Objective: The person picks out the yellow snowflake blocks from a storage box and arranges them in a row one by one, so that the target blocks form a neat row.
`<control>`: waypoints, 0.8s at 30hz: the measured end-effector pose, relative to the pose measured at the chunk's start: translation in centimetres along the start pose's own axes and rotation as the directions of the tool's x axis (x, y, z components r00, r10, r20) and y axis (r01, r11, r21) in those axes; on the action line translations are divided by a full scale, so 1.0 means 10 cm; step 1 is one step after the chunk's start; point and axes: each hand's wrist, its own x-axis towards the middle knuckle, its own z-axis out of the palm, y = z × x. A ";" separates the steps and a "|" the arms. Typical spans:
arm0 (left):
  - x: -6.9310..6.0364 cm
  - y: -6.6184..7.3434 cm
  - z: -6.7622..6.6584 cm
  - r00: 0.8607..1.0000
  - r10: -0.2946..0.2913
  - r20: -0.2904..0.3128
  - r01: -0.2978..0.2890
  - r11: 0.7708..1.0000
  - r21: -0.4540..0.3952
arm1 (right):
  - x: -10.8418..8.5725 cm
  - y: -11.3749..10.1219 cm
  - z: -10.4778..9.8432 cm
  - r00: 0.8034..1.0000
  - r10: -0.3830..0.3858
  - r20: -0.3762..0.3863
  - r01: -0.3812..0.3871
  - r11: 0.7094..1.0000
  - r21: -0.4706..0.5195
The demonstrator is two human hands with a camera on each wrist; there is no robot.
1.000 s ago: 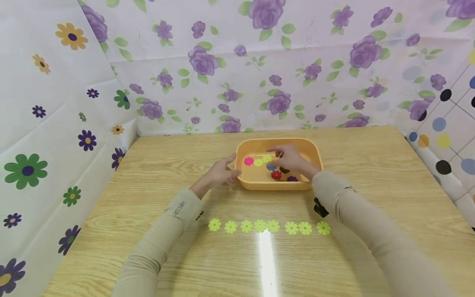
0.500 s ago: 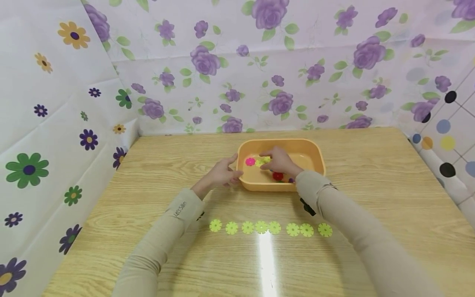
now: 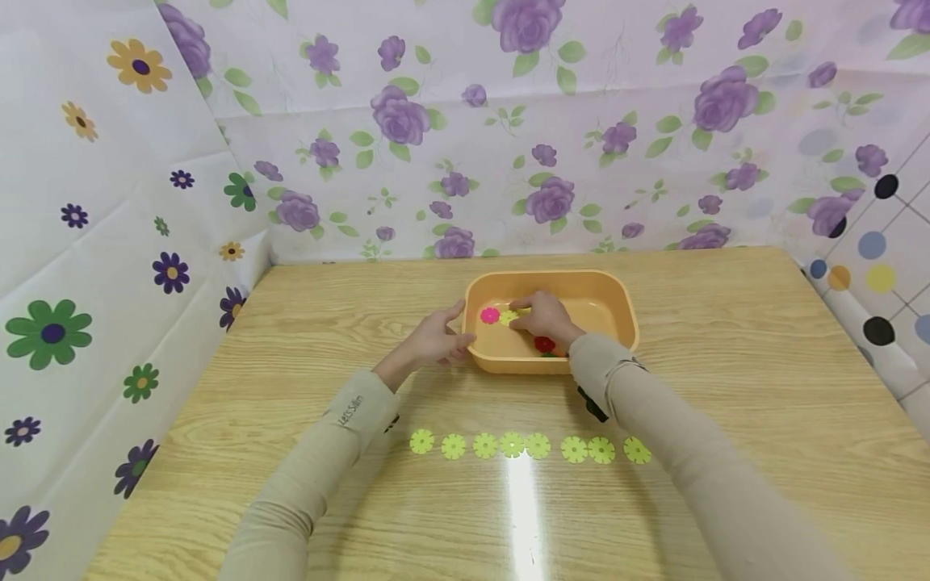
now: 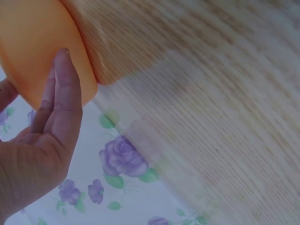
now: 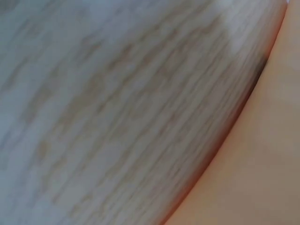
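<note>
In the head view my left hand (image 3: 433, 337) rests at the left end of an orange plastic tub (image 3: 475, 282), with spread fingers touching its outside. The left wrist view has straight fingers (image 4: 65, 93) lying along the tub's wall. Inside the tub reaches my right hand (image 3: 548, 315), its index finger and thumb apart around a yellow-green flower-shaped disc (image 3: 508, 319); whether they touch it is unclear. A pink flower disc (image 3: 490, 315) lies left of that one. A red disc (image 3: 544, 344) sits under the wrist, and other discs are hidden by the hand.
A row of several yellow-green flower discs (image 3: 485, 445) runs across the wooden table (image 3: 349, 323) in front of the tub. A flower-printed sheet (image 3: 407, 194) stands behind the table. The right wrist view holds only table and the tub's outer wall (image 5: 253, 154).
My right hand has moved left within the tub, from the blue disc to the yellow-green ones, and its finger and thumb have come slightly closer together. The left hand has stayed at the tub's end.
</note>
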 end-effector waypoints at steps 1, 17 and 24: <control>0.00 0.00 0.00 1.000 0.000 0.000 0.000 1.000 -0.001 | 0.00 0.00 0.00 1.000 0.010 0.001 -0.010 1.000 0.005; -0.01 -0.01 0.00 1.000 -0.030 -0.002 0.030 0.999 -0.034 | -0.01 0.03 -0.02 0.992 0.082 -0.099 -0.073 0.993 0.093; -0.01 0.01 0.01 0.999 -0.040 -0.002 0.040 0.998 -0.050 | -0.02 0.04 -0.03 0.988 0.093 -0.124 -0.066 0.976 0.206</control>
